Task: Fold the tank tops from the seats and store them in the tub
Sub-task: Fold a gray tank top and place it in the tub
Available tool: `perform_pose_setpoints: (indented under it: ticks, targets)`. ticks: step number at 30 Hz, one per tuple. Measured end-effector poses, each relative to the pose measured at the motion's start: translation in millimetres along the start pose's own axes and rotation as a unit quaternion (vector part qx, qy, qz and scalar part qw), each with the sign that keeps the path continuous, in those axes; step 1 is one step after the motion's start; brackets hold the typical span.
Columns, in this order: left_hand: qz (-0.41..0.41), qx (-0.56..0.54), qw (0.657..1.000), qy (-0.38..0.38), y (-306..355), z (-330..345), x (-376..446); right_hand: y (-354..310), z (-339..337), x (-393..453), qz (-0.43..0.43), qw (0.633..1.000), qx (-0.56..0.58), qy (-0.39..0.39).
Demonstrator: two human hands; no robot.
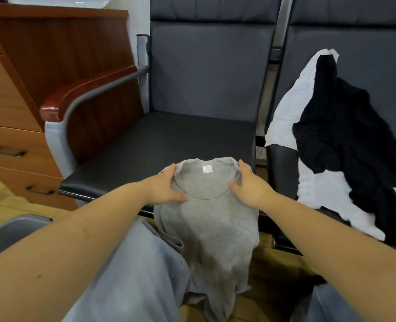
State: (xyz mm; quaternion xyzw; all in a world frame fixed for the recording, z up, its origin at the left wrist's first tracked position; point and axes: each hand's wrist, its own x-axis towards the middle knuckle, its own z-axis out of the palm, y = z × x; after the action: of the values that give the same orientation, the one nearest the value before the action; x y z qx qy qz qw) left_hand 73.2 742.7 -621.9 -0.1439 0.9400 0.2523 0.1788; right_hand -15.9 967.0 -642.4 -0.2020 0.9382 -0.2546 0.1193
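Observation:
A grey tank top (206,217) drapes from the front edge of the left dark seat (146,145) down between my knees, its neckline and white label facing up. My left hand (166,185) holds the left shoulder strap, thumb on top of the neckline. My right hand (248,184) holds the right strap the same way. On the right seat (278,163) lie a black tank top (345,135) and a white one (322,189), crumpled together. No tub shows in the head view.
A wooden drawer cabinet (13,112) stands at the left beside the seat's red-brown armrest (85,89). A grey chair edge (11,231) shows at lower left. My legs in light blue trousers (127,275) fill the bottom.

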Motion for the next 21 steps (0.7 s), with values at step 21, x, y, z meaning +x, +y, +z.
perform_pose_setpoints:
  ticks: [21]
  targets:
    - [0.033, 0.229, 0.967, 0.11, -23.7, -40.1, 165.5, 21.2, 5.1, 165.7, -0.048, 0.983, -0.162, 0.068]
